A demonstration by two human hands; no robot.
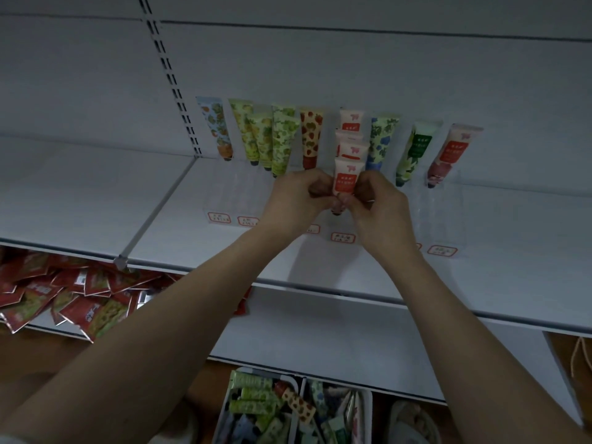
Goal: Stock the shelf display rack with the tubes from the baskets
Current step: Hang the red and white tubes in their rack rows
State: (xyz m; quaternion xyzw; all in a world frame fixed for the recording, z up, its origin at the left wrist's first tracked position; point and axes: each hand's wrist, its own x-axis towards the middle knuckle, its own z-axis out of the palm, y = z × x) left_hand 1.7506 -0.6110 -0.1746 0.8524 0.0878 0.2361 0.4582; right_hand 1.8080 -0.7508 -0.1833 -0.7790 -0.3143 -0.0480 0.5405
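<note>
Both hands up at the clear plastic display rack (442, 216) on the white metal shelf (179, 200). Left hand (298, 195) and right hand (376, 200) meeting on one cream-and-red squeeze tube (347, 177), fingers curled, pinching its lower half from either side, cap end down and mostly hidden behind the knuckles. Tube upright, at the front of its slot, directly before three matching cream-and-red tubes (351, 123) lined up behind. To the left in the rack, a strawberry-print tube (311, 136), green fruit-print tubes (282, 142) and an orange-print tube with a pale blue top (216, 126). To the right, a blue-flower tube (381, 139), a dark green-label tube (415, 152) and a pink-and-red tube (451, 152). Red-framed price labels (342, 237) along the rack's front edge. Down below, two white plastic baskets (301, 389) side by side, heaped with mixed tubes. Lower shelf at left, a loose pile of red foil snack packets (77, 293).
</note>
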